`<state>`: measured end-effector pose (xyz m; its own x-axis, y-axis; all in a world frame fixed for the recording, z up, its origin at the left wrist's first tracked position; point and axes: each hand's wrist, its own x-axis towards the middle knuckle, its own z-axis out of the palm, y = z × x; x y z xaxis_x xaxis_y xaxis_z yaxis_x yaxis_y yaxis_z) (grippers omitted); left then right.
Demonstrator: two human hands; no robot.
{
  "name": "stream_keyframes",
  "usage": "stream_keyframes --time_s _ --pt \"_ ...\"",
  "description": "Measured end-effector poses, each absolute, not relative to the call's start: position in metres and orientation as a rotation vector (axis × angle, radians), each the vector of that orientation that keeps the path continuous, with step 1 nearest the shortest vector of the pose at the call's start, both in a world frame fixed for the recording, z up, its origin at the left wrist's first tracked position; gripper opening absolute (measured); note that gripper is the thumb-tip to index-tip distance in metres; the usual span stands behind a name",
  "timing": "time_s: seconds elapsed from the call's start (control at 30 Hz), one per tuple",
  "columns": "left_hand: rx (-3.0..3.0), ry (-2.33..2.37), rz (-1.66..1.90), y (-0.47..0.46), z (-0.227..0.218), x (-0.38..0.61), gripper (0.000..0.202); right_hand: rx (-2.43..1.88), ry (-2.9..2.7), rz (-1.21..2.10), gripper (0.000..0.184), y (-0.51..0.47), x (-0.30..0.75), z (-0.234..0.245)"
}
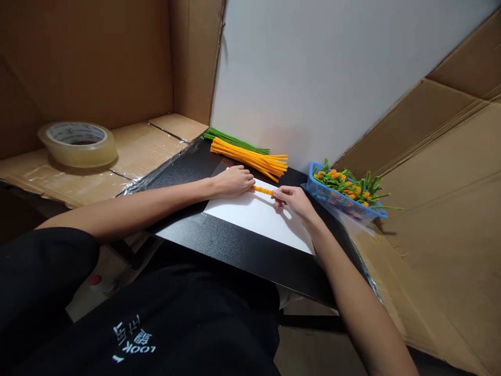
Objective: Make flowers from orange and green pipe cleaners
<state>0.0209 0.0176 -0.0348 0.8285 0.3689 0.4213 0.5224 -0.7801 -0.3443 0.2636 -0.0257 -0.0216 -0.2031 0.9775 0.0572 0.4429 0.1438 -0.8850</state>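
Between my two hands stretches a short orange pipe cleaner (pixel 263 190), which looks coiled or ridged along its length. My left hand (pixel 236 181) is closed on its left end, with the fingertips partly hidden behind the knuckles. At the other end my right hand (pixel 288 197) pinches it between thumb and fingers. Both hands are over a white sheet of paper (pixel 258 218) on the black table. Just beyond them lies a bundle of straight orange pipe cleaners (pixel 248 155), and behind that a bundle of green pipe cleaners (pixel 238 141).
A blue basket (pixel 340 201) at the right holds green and orange pipe cleaner pieces. On a cardboard ledge at the left sits a roll of clear tape (pixel 78 143). Cardboard walls (pixel 450 156) and a white panel (pixel 313 78) surround the black table (pixel 230 256).
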Motion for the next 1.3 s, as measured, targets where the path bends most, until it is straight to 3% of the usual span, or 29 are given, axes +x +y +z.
stream_keyframes --time_s 0.3,1.3 --pt "-2.459 -0.461 -0.487 0.012 -0.027 0.022 0.025 -1.339 -1.701 1.293 0.051 -0.040 0.250 -0.012" --pt "-2.391 -0.302 -0.458 0.004 -0.014 0.023 0.015 -1.274 -1.830 1.245 0.041 -0.041 0.253 -0.006"
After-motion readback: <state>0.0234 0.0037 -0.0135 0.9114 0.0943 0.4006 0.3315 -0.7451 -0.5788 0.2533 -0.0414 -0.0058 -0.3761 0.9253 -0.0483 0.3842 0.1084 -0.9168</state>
